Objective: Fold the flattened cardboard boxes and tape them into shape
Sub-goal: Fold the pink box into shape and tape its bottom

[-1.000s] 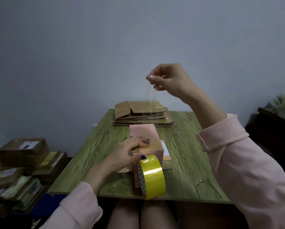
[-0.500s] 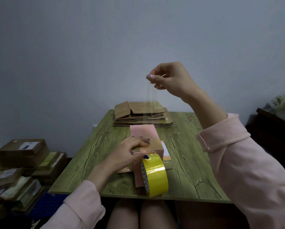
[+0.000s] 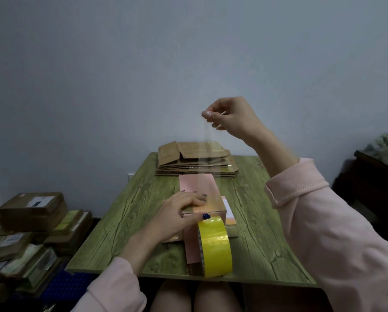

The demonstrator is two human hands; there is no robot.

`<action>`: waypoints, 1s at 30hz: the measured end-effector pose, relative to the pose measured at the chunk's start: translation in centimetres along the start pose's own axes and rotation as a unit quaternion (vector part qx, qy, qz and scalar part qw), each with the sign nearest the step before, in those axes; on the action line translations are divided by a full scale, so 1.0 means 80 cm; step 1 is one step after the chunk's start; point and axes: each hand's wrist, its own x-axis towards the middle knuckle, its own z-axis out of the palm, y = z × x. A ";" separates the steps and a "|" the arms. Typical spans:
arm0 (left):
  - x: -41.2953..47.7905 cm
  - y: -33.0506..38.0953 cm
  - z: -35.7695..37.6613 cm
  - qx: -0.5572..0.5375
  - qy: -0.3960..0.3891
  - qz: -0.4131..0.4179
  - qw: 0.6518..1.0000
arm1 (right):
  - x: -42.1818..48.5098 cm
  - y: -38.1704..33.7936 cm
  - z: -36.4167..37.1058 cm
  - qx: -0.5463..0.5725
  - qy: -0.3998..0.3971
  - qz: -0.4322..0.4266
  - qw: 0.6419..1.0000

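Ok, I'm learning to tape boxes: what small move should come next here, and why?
Probably lower the right hand forward over the pink box, laying the clear tape strip along its top. The strip is stretched up from the box, the left hand presses the box, and the yellow tape roll hangs at its near side.

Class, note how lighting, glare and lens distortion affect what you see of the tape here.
Head view: dim, flat light, darker toward the corners; a glare band crosses the yellow tape roll; the clear tape strip pinched by the right hand is nearly invisible against the wall; the near edge of the table bows from the wide lens.
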 end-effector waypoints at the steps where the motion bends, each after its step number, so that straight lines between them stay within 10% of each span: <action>1: -0.001 0.001 0.000 -0.004 0.000 -0.005 1.000 | 0.004 0.005 0.004 -0.002 -0.002 0.006 1.000; 30: -0.001 0.002 0.005 0.004 0.020 -0.059 0.998 | 0.030 0.162 0.105 -0.047 -0.057 0.144 0.987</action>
